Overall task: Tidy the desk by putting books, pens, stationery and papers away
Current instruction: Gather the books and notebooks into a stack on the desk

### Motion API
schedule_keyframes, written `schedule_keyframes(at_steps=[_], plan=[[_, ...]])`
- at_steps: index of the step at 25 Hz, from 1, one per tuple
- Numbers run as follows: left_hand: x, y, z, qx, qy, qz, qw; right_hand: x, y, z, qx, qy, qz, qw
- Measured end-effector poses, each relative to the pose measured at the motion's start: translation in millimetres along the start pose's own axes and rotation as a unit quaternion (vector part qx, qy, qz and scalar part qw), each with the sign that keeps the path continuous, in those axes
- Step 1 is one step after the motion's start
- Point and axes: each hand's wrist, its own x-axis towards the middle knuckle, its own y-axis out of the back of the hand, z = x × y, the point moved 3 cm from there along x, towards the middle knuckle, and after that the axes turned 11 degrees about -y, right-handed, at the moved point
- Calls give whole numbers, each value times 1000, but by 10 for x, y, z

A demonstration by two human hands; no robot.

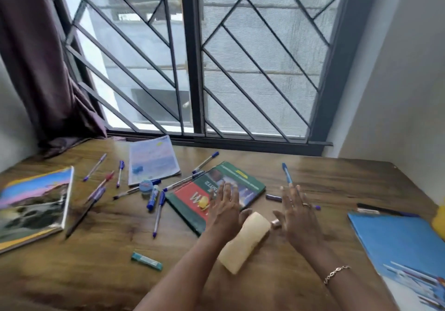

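Both my hands hover over the wooden desk (337,180) with fingers straight and nothing in them. My left hand (222,208) is above the near corner of a green and red book (216,190). My right hand (297,212) is to the right of it. Between the hands lies a pale yellow pouch (243,240). Several blue pens (157,216) lie scattered left of the book, and one blue pen (287,173) lies beyond my right hand. A thin white booklet (153,160) lies near the window.
A landscape-cover book (33,204) lies at the left edge and a blue book (402,245) at the right. A teal eraser box (146,260) lies near the front. A barred window (192,57) and a dark curtain (36,69) close off the back.
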Motion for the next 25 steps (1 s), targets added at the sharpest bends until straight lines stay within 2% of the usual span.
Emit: schedule_keyframes(at_steps=[3, 6, 8, 10, 12, 14, 18, 21, 23, 25], plan=[[60, 77, -538, -23, 41, 6, 999, 148, -23, -411, 116, -3, 2, 993], [95, 88, -955, -25, 71, -12, 997, 301, -61, -687, 257, -98, -72, 959], [155, 59, -1153, -32, 81, -22, 996, 374, -84, -823, 391, -199, -106, 893], [233, 16, -1311, -58, 110, -44, 991, 411, -103, -933, 534, -291, -127, 783], [312, -14, -1425, -82, 140, -80, 983, 430, -132, -999, 615, -354, -146, 690], [394, -43, -1489, -108, 148, -102, 978, 441, -121, -1047, 645, -397, -146, 636], [523, -93, -1472, -127, 122, -111, 978, 530, -216, -991, 647, -435, -149, 608], [574, -85, -1469, -137, 130, -89, 978, 567, -259, -904, 624, -464, -166, 606], [591, -68, -1492, -148, 140, -84, 975, 574, -263, -915, 623, -463, -186, 602], [627, -56, -1531, -149, 150, -80, 974, 598, -251, -971, 653, -442, -200, 582]])
